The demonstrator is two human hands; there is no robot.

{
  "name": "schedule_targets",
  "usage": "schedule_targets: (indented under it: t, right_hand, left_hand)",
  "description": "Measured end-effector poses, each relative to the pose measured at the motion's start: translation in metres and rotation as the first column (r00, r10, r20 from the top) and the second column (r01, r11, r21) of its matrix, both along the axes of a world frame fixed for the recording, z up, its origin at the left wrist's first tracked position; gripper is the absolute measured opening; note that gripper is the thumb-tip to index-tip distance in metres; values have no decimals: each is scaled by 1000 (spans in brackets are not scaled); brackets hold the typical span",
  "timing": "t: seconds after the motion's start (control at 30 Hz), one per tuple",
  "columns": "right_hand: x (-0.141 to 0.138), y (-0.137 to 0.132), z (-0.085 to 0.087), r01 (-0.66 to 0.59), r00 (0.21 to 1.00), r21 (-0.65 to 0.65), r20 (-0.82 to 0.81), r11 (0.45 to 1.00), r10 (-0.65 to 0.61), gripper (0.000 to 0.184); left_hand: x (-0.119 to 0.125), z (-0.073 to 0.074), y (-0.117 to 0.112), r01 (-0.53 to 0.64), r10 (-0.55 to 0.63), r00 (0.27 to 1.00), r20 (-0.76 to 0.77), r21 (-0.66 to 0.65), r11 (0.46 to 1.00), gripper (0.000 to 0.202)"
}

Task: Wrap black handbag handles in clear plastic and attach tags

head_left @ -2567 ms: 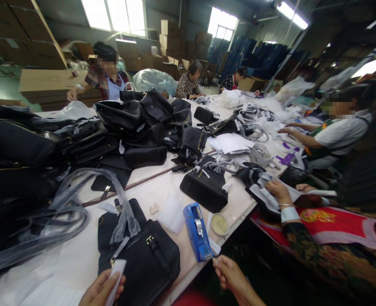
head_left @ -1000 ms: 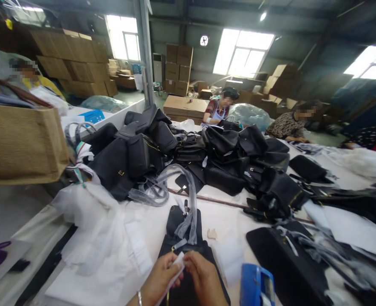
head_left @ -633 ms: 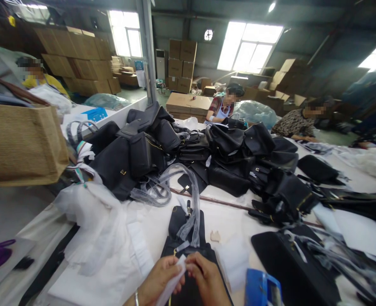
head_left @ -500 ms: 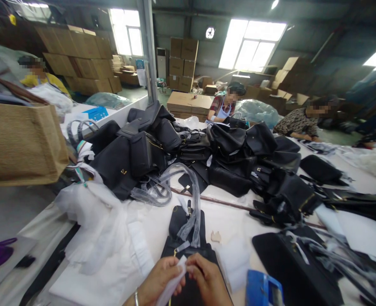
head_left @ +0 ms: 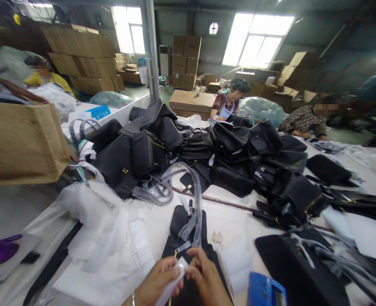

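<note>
A black handbag (head_left: pixel 213 257) lies in front of me, its plastic-wrapped strap (head_left: pixel 198 204) looping away from me. Over its near part, my left hand (head_left: pixel 164 278) is closed on a white strip of thin wrapping material (head_left: pixel 171 288), thumb on top. At the strip's upper end, my right hand (head_left: pixel 202 272) pinches with thumb and fingertips; what lies exactly between them is partly hidden. Just beyond the left hand is a gold zip pull (head_left: pixel 176 253) with a light wrap on it.
Black bags (head_left: pixel 149 157) are heaped across the table. White wrapping sheets (head_left: pixel 95 225) lie at left, a blue tape dispenser (head_left: pixel 266 289) at lower right, another black bag (head_left: pixel 289 263) beside it. A woven tote (head_left: pixel 22 142) stands at left. Several people work beyond.
The right hand's index finger has lifted and bent higher, while its thumb side stays at the strip's end. The left hand keeps its hold. The view has shifted slightly.
</note>
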State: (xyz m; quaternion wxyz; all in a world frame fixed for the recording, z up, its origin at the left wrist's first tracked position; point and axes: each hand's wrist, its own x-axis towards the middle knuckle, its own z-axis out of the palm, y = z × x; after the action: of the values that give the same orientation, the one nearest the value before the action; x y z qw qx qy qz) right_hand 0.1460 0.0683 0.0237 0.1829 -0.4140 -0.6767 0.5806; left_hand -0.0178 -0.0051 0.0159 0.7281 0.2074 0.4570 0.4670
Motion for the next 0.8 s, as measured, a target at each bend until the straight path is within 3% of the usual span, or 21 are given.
schedule_targets:
  t: [0.2, 0.43, 0.57, 0.67, 0.8]
  right_hand:
    - [-13, -4, -8, 46, 999, 55, -17, 997, -45, 20]
    - [-32, -14, -38, 78, 995, 84, -72, 993, -72, 29]
    - [-19, -12, -45, 172, 985, 122, 9, 978, -174, 30]
    - [-9, -11, -32, 251, 964, 103, 63, 963, -258, 33]
    - [-14, -12, -10, 190, 982, 31, -11, 981, -190, 34]
  left_hand:
    - [-8, -8, 1, -6, 14, 964, 267, -29, 1000, 30]
    - [-17, -10, -1, -31, 83, 889, 450, -122, 992, 27]
    - [-15, -9, -1, -60, 84, 936, 341, -80, 995, 40]
    - [-6, -10, 2, -72, 77, 985, 155, -40, 997, 56]
    - [8, -10, 1, -64, 72, 988, -135, 60, 996, 59]
